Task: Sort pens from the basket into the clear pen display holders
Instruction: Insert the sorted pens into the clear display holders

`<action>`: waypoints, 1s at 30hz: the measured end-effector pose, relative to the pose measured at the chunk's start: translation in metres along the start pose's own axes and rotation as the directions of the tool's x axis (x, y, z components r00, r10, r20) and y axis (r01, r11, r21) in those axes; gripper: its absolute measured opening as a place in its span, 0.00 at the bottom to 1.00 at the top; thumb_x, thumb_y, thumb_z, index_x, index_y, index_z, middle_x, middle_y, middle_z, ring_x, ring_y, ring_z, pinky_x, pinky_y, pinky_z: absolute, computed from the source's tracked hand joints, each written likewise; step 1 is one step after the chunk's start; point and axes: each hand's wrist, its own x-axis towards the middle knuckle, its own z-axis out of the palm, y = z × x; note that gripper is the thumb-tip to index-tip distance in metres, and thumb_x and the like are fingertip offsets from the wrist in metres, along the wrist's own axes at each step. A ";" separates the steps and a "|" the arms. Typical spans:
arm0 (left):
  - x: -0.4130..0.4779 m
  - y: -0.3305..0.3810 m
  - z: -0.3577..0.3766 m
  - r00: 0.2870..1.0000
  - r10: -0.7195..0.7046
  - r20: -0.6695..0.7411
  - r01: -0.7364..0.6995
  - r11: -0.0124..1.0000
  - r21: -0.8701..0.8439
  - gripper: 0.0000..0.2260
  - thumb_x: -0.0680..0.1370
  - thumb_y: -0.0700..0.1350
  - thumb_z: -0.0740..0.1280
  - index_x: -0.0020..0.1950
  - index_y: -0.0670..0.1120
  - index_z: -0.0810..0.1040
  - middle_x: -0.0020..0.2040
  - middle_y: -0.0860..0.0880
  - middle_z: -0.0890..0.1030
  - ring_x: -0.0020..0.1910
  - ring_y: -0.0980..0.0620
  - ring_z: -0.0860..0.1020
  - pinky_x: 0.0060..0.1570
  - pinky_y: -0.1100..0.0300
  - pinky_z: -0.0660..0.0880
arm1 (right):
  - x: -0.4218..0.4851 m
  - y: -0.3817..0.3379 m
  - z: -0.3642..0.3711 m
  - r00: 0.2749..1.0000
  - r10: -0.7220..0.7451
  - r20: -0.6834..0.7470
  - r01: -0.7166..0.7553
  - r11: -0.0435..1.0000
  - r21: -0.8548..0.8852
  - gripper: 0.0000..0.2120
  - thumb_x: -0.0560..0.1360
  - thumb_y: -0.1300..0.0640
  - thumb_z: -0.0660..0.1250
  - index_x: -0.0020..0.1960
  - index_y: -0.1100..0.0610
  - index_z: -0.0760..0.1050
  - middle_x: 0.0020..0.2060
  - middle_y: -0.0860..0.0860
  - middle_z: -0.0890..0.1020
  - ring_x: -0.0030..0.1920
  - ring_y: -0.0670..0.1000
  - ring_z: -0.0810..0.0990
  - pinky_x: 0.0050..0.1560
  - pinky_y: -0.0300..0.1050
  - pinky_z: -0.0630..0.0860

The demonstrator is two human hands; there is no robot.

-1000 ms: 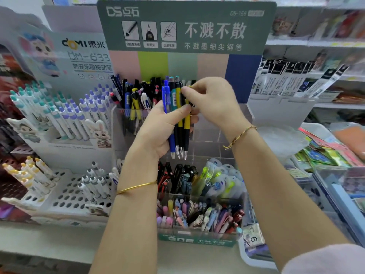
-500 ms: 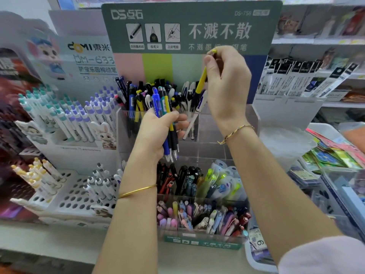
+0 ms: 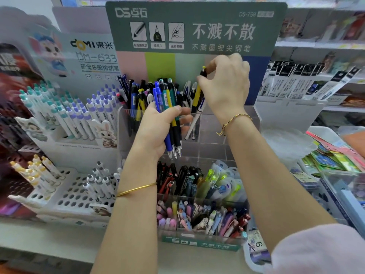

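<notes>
The yellow pen (image 3: 197, 95) stands near-upright, tip down, above the top tier of the clear pen display holder (image 3: 212, 135), set for vertical insertion. The right hand (image 3: 225, 88) pinches its black cap end, leaving the barrel free. In front of that tier, the left hand (image 3: 156, 129) is clamped around a bundle of pens (image 3: 170, 123), tips down, as ready stock. The yellow pen's tip is hidden behind white pens (image 3: 192, 126); its compartment is probably the 2nd from the holder's left. No basket is visible.

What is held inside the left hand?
The left hand grips a bundle of pens, blue, teal and yellow among them, tips down. The hand covers their middles, so the exact count is hidden.
</notes>
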 end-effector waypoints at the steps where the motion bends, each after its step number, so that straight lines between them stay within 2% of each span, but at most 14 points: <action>1: 0.000 0.000 0.000 1.000 0.002 0.001 -0.002 1.000 0.001 0.11 0.80 0.36 0.63 0.61 0.36 0.71 0.43 0.43 0.81 0.36 0.51 0.82 0.33 0.59 0.79 | 0.001 0.000 -0.001 1.000 0.009 0.028 -0.008 1.000 -0.026 0.14 0.75 0.49 0.67 0.57 0.55 0.76 0.59 0.52 0.73 0.61 0.56 0.68 0.54 0.47 0.67; 5: 0.001 -0.003 0.003 1.000 -0.006 -0.003 0.006 1.000 -0.012 0.06 0.79 0.36 0.64 0.54 0.43 0.72 0.40 0.45 0.79 0.34 0.52 0.81 0.32 0.58 0.78 | 0.001 0.002 -0.001 0.983 -0.021 0.180 0.035 0.996 -0.080 0.15 0.74 0.48 0.68 0.57 0.54 0.78 0.58 0.54 0.74 0.62 0.58 0.68 0.55 0.49 0.68; 7: 0.001 -0.004 0.004 1.000 -0.006 -0.009 0.006 1.000 -0.011 0.05 0.79 0.36 0.65 0.53 0.43 0.72 0.39 0.45 0.78 0.33 0.52 0.81 0.31 0.59 0.78 | 0.001 0.000 0.000 0.973 -0.055 0.223 0.086 0.987 -0.135 0.15 0.74 0.47 0.69 0.57 0.53 0.78 0.58 0.54 0.74 0.62 0.58 0.68 0.55 0.50 0.68; 13: -0.004 -0.003 0.006 0.999 0.005 -0.035 -0.005 1.000 -0.019 0.04 0.79 0.35 0.64 0.49 0.43 0.74 0.39 0.46 0.81 0.34 0.53 0.82 0.35 0.57 0.81 | -0.007 -0.007 0.013 0.978 -0.137 0.160 0.181 0.935 -0.305 0.09 0.74 0.53 0.69 0.54 0.54 0.79 0.56 0.53 0.74 0.61 0.58 0.69 0.55 0.51 0.65; 16: -0.005 -0.004 0.005 1.000 0.012 -0.023 -0.012 1.000 -0.010 0.03 0.80 0.36 0.64 0.51 0.42 0.75 0.40 0.45 0.82 0.35 0.52 0.83 0.36 0.57 0.81 | -0.010 -0.009 0.014 0.967 -0.209 0.147 0.248 0.904 -0.349 0.11 0.74 0.53 0.70 0.54 0.54 0.77 0.56 0.53 0.74 0.60 0.58 0.69 0.54 0.51 0.65; 17: -0.006 -0.005 0.004 1.000 0.012 -0.024 -0.012 1.000 -0.011 0.03 0.80 0.36 0.64 0.52 0.42 0.75 0.40 0.45 0.82 0.35 0.52 0.83 0.37 0.57 0.81 | -0.011 -0.007 0.012 0.970 -0.204 0.137 0.237 0.922 -0.306 0.13 0.73 0.50 0.70 0.55 0.54 0.76 0.55 0.53 0.74 0.60 0.57 0.69 0.54 0.50 0.65; 19: -0.006 -0.005 0.002 1.000 0.015 -0.020 -0.015 1.000 0.000 0.06 0.80 0.36 0.64 0.56 0.39 0.75 0.41 0.45 0.83 0.37 0.52 0.83 0.38 0.56 0.80 | -0.010 -0.002 0.005 0.987 -0.149 0.061 0.154 0.985 -0.079 0.13 0.73 0.47 0.69 0.54 0.52 0.75 0.55 0.51 0.75 0.58 0.56 0.71 0.53 0.48 0.65; 21: -0.007 -0.006 0.001 1.000 0.016 -0.005 -0.016 1.000 0.014 0.08 0.80 0.35 0.63 0.58 0.38 0.75 0.42 0.45 0.83 0.38 0.51 0.83 0.39 0.57 0.80 | -0.010 0.001 -0.002 0.994 -0.109 -0.026 0.112 0.972 0.208 0.07 0.75 0.50 0.67 0.51 0.51 0.78 0.51 0.50 0.78 0.55 0.53 0.74 0.51 0.42 0.66; 22: -0.008 -0.006 0.000 1.000 0.021 0.006 -0.021 1.000 0.017 0.07 0.80 0.35 0.63 0.57 0.39 0.74 0.42 0.45 0.83 0.39 0.51 0.83 0.39 0.56 0.80 | -0.011 0.001 -0.005 0.995 -0.104 -0.006 0.101 0.949 0.299 0.07 0.76 0.51 0.66 0.51 0.52 0.79 0.49 0.50 0.79 0.52 0.51 0.76 0.50 0.41 0.68; 24: -0.009 -0.004 0.001 0.999 0.037 0.032 -0.037 0.999 0.016 0.06 0.80 0.35 0.63 0.56 0.40 0.74 0.42 0.45 0.84 0.39 0.51 0.83 0.41 0.54 0.81 | -0.016 -0.004 -0.011 0.978 -0.140 0.158 0.077 0.934 0.350 0.11 0.77 0.50 0.65 0.52 0.56 0.80 0.45 0.49 0.80 0.47 0.48 0.77 0.46 0.41 0.71; 26: -0.011 -0.001 0.003 0.997 0.061 0.056 -0.063 0.998 0.028 0.05 0.80 0.35 0.63 0.54 0.42 0.75 0.41 0.45 0.83 0.38 0.51 0.83 0.43 0.53 0.82 | -0.020 -0.008 -0.011 0.939 -0.173 0.296 0.070 0.942 0.327 0.12 0.77 0.51 0.66 0.52 0.60 0.79 0.44 0.52 0.81 0.44 0.50 0.78 0.42 0.41 0.73; 28: -0.011 -0.001 0.005 0.995 0.071 0.077 -0.074 0.997 0.039 0.05 0.80 0.35 0.63 0.51 0.43 0.76 0.40 0.46 0.83 0.38 0.50 0.83 0.44 0.51 0.81 | -0.021 -0.010 -0.009 0.929 -0.171 0.329 0.037 0.926 0.376 0.09 0.75 0.55 0.69 0.50 0.60 0.77 0.44 0.53 0.80 0.43 0.50 0.78 0.38 0.39 0.74; 30: -0.010 -0.001 0.004 0.997 0.043 0.057 -0.044 0.999 0.023 0.04 0.80 0.35 0.63 0.50 0.43 0.75 0.42 0.45 0.84 0.40 0.48 0.83 0.47 0.50 0.81 | -0.020 -0.010 -0.009 0.962 -0.109 0.249 -0.028 0.872 0.489 0.06 0.73 0.59 0.70 0.48 0.59 0.75 0.41 0.50 0.78 0.43 0.50 0.78 0.41 0.43 0.76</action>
